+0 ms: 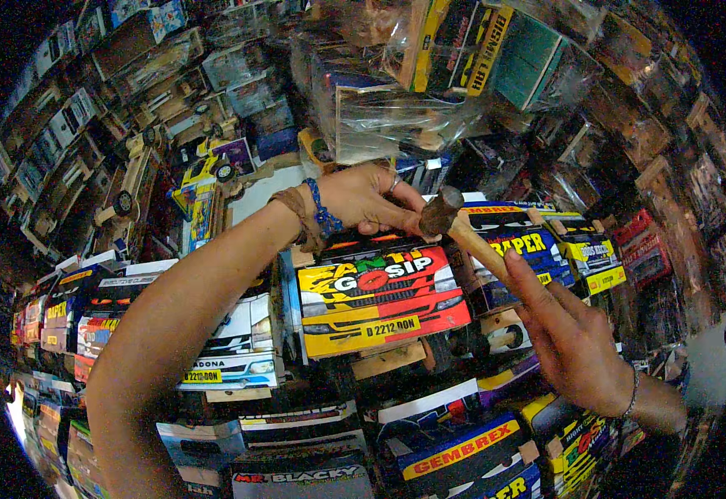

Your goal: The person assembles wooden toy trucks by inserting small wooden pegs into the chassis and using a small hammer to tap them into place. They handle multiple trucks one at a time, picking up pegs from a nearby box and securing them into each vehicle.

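Head view, looking down at hands amid stacks of toy trucks.

Left hand (363,200), upper centre of frame: forearm runs up from lower left, brown band and blue bead bracelet (323,214) at wrist, ring on one finger. Fingers pressed together, curled down over top rear edge of the yellow-and-red toy truck (379,303); fingertips pinch at smth small on that edge, too small to tell what.

Right hand (566,337), right of centre: comes in from lower right, thin bracelet at wrist. Fingers wrapped tight round wooden handle of a hammer (462,229). Handle slants up-left; dark metal head sits just beside left-hand fingertips, at or just above truck's top edge. Contact w/ truck: cannot tell.

Yellow-and-red toy truck sits centre frame, cab front facing camera, wooden underside visible below bumper. It rests on top of other toy trucks, packed close.

Around it:
- white toy truck (234,349) touching it on left side
- blue-and-yellow toy truck (529,245) right of it, behind hammer handle
- more trucks in rows along lower frame and far left, blue, black, yellow cabs
- plastic-wrapped trucks (413,91) hanging/stacked across top of frame
- bare wooden truck frames (134,179) upper left, unpainted, w/ black wheels
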